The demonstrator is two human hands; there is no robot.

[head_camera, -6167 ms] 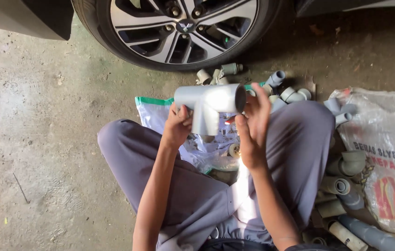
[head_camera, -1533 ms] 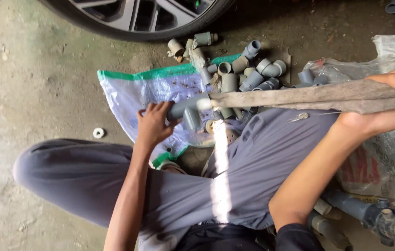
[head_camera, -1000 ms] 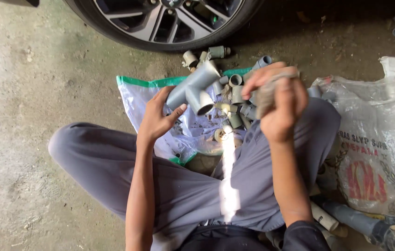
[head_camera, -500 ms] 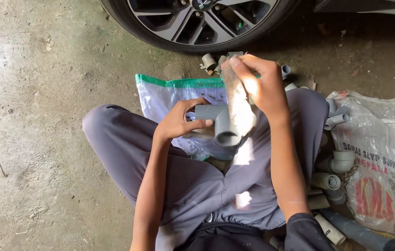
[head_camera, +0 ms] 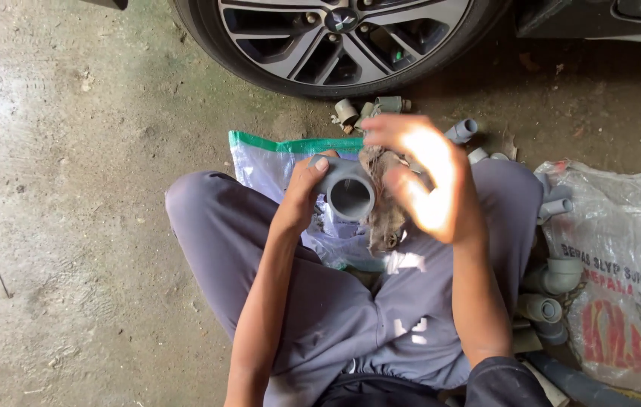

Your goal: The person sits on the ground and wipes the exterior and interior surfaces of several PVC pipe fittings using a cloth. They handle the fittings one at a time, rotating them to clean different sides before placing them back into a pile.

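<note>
Gripping a grey pipe fitting (head_camera: 349, 192) over the lap, the left hand (head_camera: 301, 192) closes around its side. Right hand (head_camera: 426, 181) clutches a dirty rag (head_camera: 382, 215) touching the fitting's open end, above the plastic bag (head_camera: 275, 162) on the floor.

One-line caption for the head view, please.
Seated on concrete, left hand holds a grey pipe fitting; right hand presses a rag against it.
</note>
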